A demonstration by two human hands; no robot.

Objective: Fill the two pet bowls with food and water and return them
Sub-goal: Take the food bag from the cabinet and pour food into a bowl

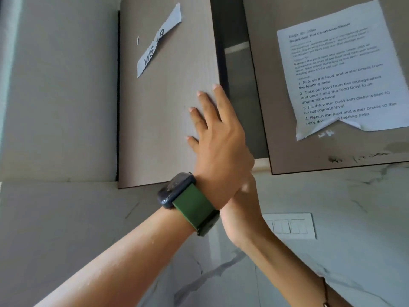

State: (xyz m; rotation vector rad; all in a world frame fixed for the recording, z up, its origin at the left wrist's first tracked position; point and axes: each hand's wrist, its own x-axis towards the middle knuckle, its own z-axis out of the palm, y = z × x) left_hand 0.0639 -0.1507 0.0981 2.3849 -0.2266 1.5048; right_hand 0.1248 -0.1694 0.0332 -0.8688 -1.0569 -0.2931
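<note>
Head cam: left hand (218,129) is pressing the cabinet door (163,103), fingers straight and spread; right hand (245,196) is mostly hidden, can't tell its fingers.

Lighting: soft, even daylight, brightest at far left edge. Shadows: faint. Focus: right hand (244,191) motion-blurred; notice sheet (340,69) upper print soft. Edges: wide-angle bowing.

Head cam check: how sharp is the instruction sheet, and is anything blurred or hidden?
Head view: the instruction sheet has legible numbered steps, but its small upper lines smear; the left hand on the cabinet door is crisp; the right hand is motion-blurred, mostly hidden behind the left wrist.
</note>
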